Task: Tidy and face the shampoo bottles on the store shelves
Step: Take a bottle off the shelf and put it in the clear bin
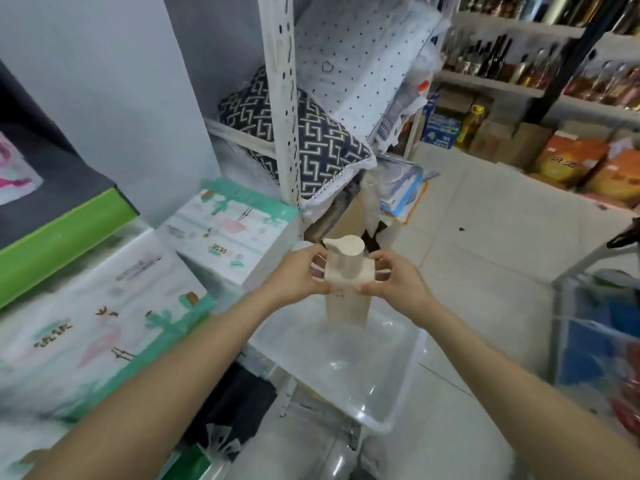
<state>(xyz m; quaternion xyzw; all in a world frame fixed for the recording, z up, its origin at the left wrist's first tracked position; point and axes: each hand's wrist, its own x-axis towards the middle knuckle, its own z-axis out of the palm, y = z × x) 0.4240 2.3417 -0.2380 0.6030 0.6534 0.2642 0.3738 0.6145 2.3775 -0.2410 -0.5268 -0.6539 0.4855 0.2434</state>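
Observation:
A cream pump bottle (347,292) stands upright in the middle of the view, its base over a clear plastic bin (381,386). My left hand (298,276) grips the bottle's shoulder from the left, fingers curled round it below the pump head (343,245). My right hand (394,278) pinches the shoulder from the right. The pump spout points left. Whether the bottle's base touches the bin is unclear.
A white perforated shelf post (287,98) rises behind the bottle, with patterned cushions (318,143) beside it. Wrapped tissue packs (228,233) lie at the left. Tiled floor (491,220) opens to the right, with bottle shelves (519,64) beyond. A blue rack (595,341) stands at right.

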